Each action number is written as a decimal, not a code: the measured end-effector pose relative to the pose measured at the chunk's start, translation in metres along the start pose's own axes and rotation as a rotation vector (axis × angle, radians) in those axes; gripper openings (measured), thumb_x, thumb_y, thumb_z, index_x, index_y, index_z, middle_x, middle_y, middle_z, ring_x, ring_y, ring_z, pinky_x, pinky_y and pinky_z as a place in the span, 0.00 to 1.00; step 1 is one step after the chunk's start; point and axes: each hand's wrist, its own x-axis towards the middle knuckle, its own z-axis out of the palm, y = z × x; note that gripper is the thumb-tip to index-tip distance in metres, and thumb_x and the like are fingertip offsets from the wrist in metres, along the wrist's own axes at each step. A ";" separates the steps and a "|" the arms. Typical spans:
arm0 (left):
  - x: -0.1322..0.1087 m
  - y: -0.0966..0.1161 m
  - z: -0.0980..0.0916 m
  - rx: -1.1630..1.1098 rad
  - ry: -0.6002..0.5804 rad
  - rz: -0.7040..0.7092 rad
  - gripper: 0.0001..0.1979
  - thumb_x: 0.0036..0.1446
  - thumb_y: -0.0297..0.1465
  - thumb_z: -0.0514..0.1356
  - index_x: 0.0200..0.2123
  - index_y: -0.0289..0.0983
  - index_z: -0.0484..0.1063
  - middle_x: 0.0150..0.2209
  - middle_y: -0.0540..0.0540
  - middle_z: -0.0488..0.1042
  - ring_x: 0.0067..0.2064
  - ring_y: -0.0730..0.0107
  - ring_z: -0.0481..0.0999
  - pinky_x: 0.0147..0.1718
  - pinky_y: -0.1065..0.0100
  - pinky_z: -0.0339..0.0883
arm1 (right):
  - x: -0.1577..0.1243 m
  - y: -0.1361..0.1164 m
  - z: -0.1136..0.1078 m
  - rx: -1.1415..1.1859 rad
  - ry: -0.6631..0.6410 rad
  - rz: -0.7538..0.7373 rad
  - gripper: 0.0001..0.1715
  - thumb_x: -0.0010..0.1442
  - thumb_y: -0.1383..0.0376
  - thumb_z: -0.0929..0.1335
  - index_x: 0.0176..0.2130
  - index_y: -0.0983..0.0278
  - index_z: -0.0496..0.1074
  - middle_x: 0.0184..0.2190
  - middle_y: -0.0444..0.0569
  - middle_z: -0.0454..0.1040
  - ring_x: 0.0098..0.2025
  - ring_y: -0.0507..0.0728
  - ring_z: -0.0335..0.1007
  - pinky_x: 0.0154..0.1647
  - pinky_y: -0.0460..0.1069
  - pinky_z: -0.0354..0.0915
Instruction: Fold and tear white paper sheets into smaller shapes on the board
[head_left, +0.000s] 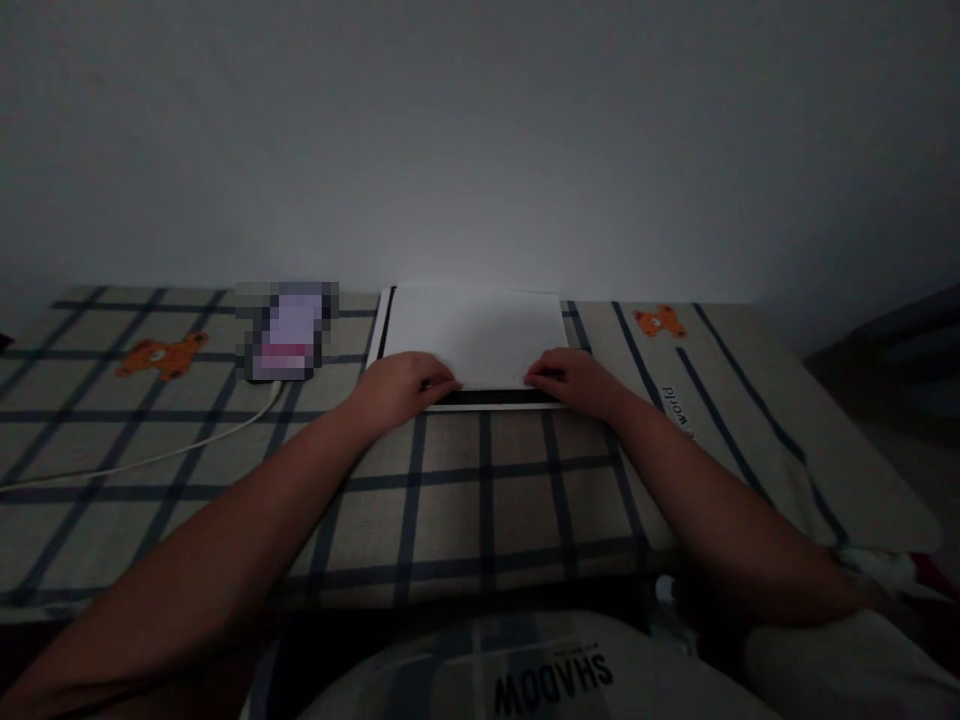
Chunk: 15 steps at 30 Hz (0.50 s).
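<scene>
Basically, left hand [405, 388] and right hand [576, 380], set apart, pinch the near edge of the white sheet [480, 325], probably keeping it flat and square; phone [291, 330] lies left of it.

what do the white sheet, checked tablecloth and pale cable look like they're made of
White sheet: probably paper, matte, with thin, crisp edges. Checked tablecloth: seemingly woven fabric, dull, slightly rumpled at right, though possibly coated. Pale cable: likely plastic or rubber sheathing, smooth, judging by its even curve.
</scene>
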 end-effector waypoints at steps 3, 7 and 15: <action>0.000 0.000 -0.002 0.014 0.000 -0.068 0.19 0.66 0.47 0.57 0.38 0.40 0.81 0.36 0.46 0.81 0.37 0.64 0.77 0.34 0.66 0.63 | 0.002 0.001 -0.001 -0.025 -0.010 0.023 0.08 0.63 0.62 0.70 0.36 0.63 0.80 0.34 0.51 0.79 0.37 0.56 0.73 0.40 0.50 0.63; 0.002 0.001 -0.005 0.032 -0.008 -0.062 0.19 0.66 0.45 0.55 0.40 0.39 0.80 0.39 0.45 0.81 0.39 0.62 0.78 0.36 0.65 0.63 | 0.005 0.000 -0.002 -0.022 -0.020 0.027 0.09 0.63 0.62 0.70 0.37 0.64 0.80 0.35 0.50 0.80 0.38 0.56 0.73 0.41 0.50 0.63; 0.002 -0.008 -0.005 0.020 -0.022 0.041 0.19 0.66 0.44 0.53 0.42 0.40 0.79 0.40 0.45 0.81 0.42 0.62 0.78 0.40 0.65 0.67 | 0.004 -0.011 -0.001 -0.051 0.010 0.043 0.07 0.63 0.64 0.70 0.36 0.64 0.79 0.36 0.51 0.80 0.38 0.55 0.72 0.42 0.49 0.63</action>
